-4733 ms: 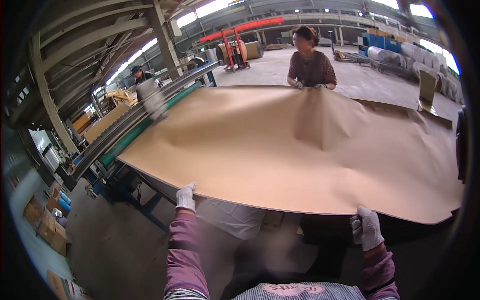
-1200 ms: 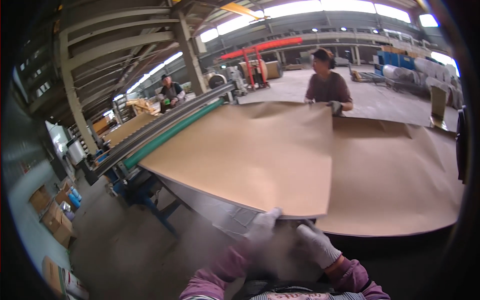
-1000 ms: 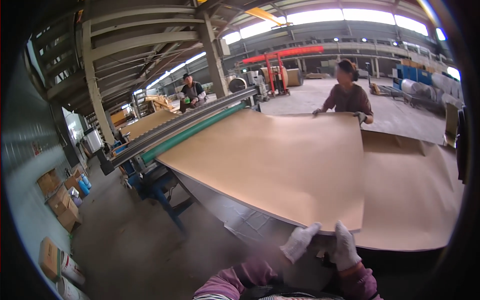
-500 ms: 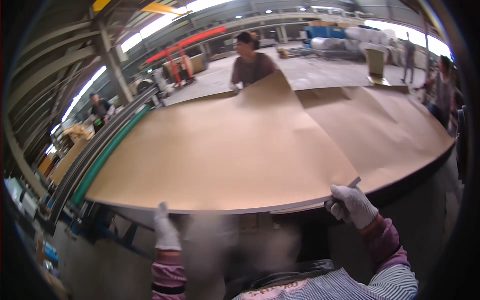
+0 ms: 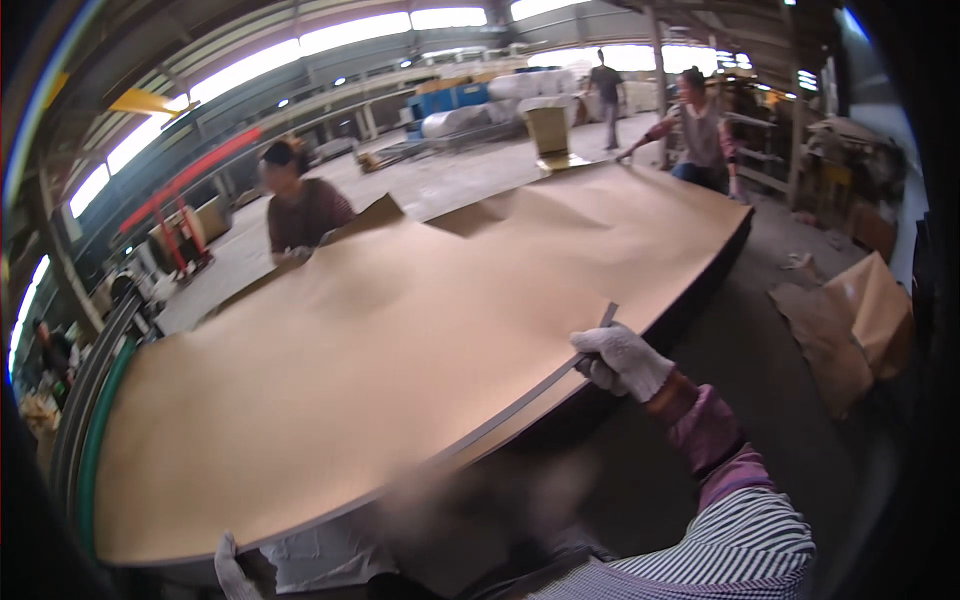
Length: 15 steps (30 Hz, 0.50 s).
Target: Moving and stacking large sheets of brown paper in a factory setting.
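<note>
A large brown paper-like sheet (image 5: 300,390) with a grey edge spreads in front of me, slightly rippled. My right hand (image 5: 628,362), in a white knitted glove, is closed on its near right edge, and a short grey end sticks up past the fingers. At the near left edge my left hand (image 5: 232,570), also gloved, pinches the sheet; its underside fingers are hidden. Beneath lies a stack of similar brown sheets (image 5: 690,235). Across from me, a co-worker (image 5: 300,210) has a hand at the far edge.
A green roller (image 5: 105,430) on a machine borders the sheet's left end. Another co-worker (image 5: 695,135) leans at the far right end. Crumpled brown paper (image 5: 850,320) lies on the floor at right. A red lifting frame (image 5: 180,240) stands at back left.
My view has turned right. My right hand has carried the sheet's edge rightward and away from me over the stack. My left hand stays at the near edge, now lower in view.
</note>
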### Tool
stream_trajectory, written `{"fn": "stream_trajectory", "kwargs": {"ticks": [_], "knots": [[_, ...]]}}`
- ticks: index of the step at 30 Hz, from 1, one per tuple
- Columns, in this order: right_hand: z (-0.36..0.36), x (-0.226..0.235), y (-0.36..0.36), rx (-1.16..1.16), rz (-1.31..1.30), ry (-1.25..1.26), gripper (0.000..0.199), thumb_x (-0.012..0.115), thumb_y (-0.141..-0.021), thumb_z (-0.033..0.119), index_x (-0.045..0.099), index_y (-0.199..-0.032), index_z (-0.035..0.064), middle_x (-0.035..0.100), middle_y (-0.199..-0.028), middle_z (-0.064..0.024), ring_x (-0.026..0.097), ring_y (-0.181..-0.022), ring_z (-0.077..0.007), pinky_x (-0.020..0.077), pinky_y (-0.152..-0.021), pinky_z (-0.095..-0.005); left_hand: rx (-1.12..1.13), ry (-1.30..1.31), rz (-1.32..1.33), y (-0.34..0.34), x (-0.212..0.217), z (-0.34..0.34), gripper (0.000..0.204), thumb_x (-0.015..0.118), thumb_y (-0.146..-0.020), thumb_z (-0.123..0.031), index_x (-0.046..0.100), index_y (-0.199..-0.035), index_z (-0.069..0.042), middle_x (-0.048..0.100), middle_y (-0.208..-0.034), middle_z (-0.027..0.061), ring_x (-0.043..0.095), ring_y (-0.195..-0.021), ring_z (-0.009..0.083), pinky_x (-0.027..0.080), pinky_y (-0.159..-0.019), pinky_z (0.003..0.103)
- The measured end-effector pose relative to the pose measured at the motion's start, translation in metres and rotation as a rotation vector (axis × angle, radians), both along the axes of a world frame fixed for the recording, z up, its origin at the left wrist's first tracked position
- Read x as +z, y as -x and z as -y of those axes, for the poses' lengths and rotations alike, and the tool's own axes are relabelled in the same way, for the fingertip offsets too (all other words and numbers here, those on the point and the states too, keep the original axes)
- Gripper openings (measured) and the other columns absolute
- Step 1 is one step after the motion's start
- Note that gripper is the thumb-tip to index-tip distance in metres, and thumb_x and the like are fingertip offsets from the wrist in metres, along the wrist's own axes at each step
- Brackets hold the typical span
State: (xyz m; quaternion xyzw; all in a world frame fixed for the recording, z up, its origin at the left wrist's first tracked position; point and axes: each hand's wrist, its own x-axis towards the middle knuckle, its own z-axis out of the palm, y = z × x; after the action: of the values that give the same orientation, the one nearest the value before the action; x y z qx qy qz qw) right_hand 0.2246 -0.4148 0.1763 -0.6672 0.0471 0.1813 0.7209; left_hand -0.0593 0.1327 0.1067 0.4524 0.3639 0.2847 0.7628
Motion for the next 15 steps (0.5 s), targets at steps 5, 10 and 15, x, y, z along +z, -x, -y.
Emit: {"fn": "stream_trajectory", "kwargs": {"ticks": [5, 10, 15], "knots": [[0.02, -0.03, 0.001, -0.153, 0.044, -0.07, 0.033, 0.055, -0.092, 0.031, 0.058, -0.069, 0.0078, 0.052, -0.054, -0.0003, 0.045, -0.04, -0.0096, 0.0344, -0.034, -0.0249, -0.159, 0.067, -0.011, -0.031, -0.015, 0.031, 0.032, 0.048, -0.096, -0.028, 0.054, -0.071, -0.01, 0.044, -0.05, -0.0008, 0.04, -0.038, 0.0128, 0.033, -0.038, 0.025], [-0.043, -0.046, 0.093, 0.14, 0.128, -0.054, 0.033, 0.048, -0.095, 0.04, 0.062, -0.095, 0.0095, 0.06, -0.078, -0.0011, 0.056, -0.068, -0.0099, 0.0454, -0.059, -0.0245, -0.086, 0.055, -0.02, -0.066, -0.03, 0.099, 0.032, 0.048, -0.097, -0.029, 0.057, -0.074, -0.008, 0.048, -0.053, 0.0005, 0.046, -0.043, 0.0128, 0.039, -0.042, 0.024], [-0.198, -0.214, 0.074, 0.72, -0.241, -0.57, 0.051, 0.054, -0.094, 0.046, 0.055, -0.123, 0.0045, 0.057, -0.119, -0.0038, 0.052, -0.105, -0.0111, 0.0429, -0.093, -0.0263, -0.262, 0.103, 0.057, -0.082, -0.025, 0.166, 0.031, 0.05, -0.097, -0.028, 0.061, -0.082, -0.003, 0.061, -0.066, 0.0063, 0.057, -0.054, 0.0152, 0.05, -0.052, 0.026]]}}
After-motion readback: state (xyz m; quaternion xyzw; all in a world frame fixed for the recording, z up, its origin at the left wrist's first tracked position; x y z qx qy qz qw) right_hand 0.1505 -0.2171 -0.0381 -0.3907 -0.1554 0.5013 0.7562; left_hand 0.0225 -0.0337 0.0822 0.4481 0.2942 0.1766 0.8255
